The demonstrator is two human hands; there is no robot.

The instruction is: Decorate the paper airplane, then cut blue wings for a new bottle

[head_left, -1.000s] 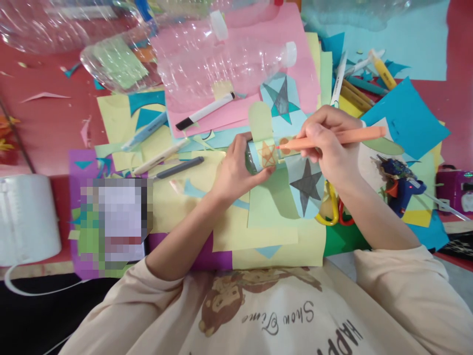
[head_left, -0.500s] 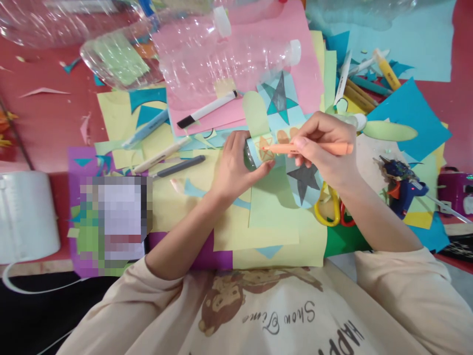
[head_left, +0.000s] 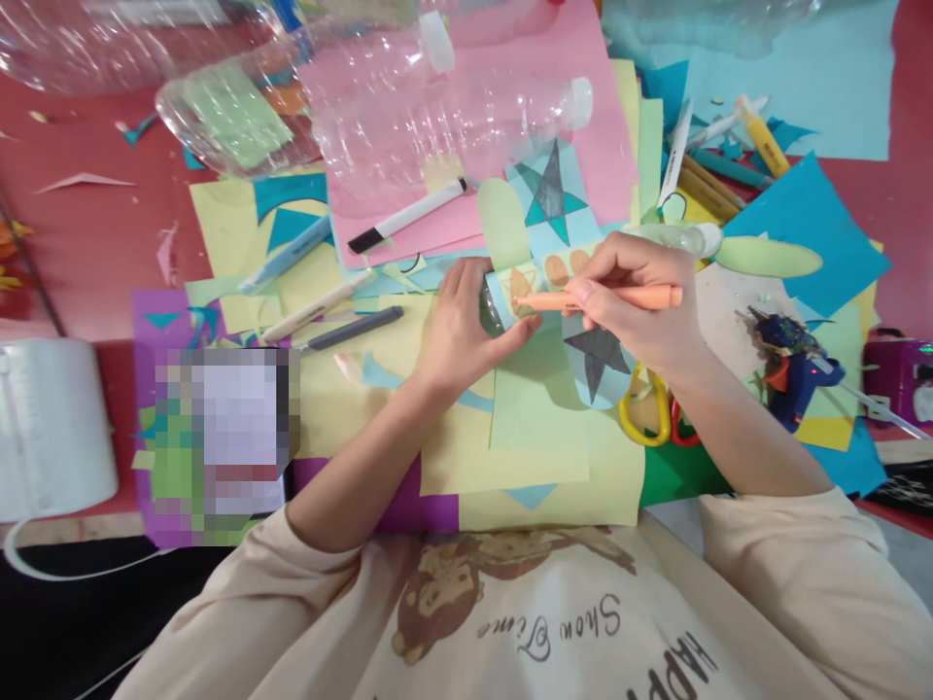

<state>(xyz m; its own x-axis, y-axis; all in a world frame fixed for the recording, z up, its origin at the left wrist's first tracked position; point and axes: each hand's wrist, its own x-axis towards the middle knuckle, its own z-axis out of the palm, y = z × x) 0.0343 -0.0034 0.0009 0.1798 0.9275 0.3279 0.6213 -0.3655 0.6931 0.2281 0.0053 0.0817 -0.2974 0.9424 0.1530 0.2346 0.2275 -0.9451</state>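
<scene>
In the head view, my shirt (head_left: 539, 608) reads "Show Time" and "HAPP", while my right grip (head_left: 645, 287) pinches one orange marker (head_left: 555, 299), its tip at the paper-wrapped bottle (head_left: 541, 279) my left grip (head_left: 461, 326) clasps mid-view. Two star-marked flaps (head_left: 552, 192) flank the bottle; red worktop (head_left: 87, 233) shows at upper left.

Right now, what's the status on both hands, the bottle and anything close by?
Left hand gripping decorated bottle by its base end. Right hand holding orange marker, tip at orange star. Scissor handles, yellow and red, close beside right forearm.
</scene>
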